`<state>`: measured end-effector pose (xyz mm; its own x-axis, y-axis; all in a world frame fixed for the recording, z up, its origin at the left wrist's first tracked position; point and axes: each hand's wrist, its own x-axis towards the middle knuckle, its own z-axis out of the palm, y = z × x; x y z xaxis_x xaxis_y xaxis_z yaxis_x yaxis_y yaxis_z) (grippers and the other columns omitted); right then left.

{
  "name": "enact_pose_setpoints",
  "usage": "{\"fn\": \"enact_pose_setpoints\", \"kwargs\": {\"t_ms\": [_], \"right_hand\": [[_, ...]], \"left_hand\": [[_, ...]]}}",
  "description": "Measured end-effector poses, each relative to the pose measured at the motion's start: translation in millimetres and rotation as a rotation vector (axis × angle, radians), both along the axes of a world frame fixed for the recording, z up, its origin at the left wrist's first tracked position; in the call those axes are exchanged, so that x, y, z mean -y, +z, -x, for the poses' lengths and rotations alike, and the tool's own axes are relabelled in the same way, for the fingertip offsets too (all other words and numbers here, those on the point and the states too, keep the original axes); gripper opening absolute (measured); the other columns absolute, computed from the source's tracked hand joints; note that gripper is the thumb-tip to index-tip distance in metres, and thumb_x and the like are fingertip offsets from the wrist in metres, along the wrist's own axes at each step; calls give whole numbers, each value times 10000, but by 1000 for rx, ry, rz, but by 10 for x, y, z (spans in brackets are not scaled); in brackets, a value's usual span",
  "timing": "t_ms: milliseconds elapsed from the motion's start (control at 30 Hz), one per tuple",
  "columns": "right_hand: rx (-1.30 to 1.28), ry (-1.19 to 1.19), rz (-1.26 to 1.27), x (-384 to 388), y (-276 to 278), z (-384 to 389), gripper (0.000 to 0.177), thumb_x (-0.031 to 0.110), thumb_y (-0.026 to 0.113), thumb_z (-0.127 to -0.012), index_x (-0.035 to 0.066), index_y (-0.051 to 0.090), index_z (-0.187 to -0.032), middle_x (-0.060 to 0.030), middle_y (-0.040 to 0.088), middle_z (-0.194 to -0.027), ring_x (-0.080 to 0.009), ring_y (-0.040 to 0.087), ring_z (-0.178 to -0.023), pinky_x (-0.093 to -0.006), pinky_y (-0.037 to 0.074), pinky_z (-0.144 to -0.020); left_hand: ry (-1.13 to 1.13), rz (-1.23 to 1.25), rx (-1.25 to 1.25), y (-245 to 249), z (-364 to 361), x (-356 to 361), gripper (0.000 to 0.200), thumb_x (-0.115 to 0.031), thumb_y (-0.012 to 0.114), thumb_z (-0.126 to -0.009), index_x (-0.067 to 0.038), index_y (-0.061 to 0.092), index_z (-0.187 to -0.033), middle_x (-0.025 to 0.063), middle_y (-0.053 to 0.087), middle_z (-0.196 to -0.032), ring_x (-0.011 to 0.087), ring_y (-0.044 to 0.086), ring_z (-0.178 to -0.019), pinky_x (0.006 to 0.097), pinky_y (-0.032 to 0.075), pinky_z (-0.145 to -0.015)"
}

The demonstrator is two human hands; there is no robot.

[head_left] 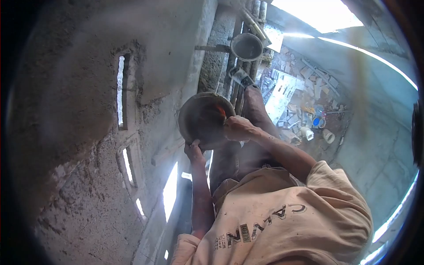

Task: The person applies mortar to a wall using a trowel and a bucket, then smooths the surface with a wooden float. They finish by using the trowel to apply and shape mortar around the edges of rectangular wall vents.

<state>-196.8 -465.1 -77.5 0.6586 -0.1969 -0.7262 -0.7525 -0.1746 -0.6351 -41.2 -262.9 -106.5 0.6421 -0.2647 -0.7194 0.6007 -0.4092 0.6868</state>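
A round dark basin (205, 99) is held in front of the body, its inside in shadow. My left hand (194, 151) grips its near edge, the thumb over the rim. My right hand (239, 128) is closed at the basin's right edge, with its fingers partly hidden. Whatever it holds cannot be made out. An orange-red patch (221, 111) shows inside the basin beside this hand.
Another round bucket (246, 47) sits ahead by the poles (255, 66) of a raised platform. A rough plastered wall (88, 110) with narrow openings stands on the left. Far below at right lie broken tiles (316, 84), a white board (281, 95) and containers (307, 133).
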Motion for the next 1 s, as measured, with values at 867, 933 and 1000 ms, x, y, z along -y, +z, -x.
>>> {"fn": "enact_pose_setpoints", "kwargs": {"t_ms": [867, 933, 1000], "right_hand": [[-275, -266, 178, 1795, -3304, 343, 236, 247, 699, -905, 37, 716, -1011, -203, 722, -965, -401, 719, -904, -499, 547, -803], [-374, -254, 129, 1763, -3311, 178, 255, 248, 696, -899, 25, 710, -1022, -214, 718, -954, -407, 719, -901, -494, 542, -802], [-383, -369, -22, 1507, -3611, 360, 265, 239, 687, -895, 18, 705, -1039, -218, 714, -926, -399, 718, -881, -480, 536, -794]], "left_hand": [[-358, -553, 84, -4421, 523, 854, 506, -110, 672, -778, 51, 624, -1256, 261, 719, -1144, 437, 688, -1097, 467, 540, -955], [-313, -495, 196, -4598, 410, 876, 431, -121, 674, -804, 35, 648, -1205, 236, 731, -1068, 407, 713, -986, 462, 545, -875], [-303, -576, 175, -4705, 236, 823, 404, -126, 675, -812, 34, 662, -1183, 226, 734, -1031, 397, 718, -933, 462, 540, -847]]}}
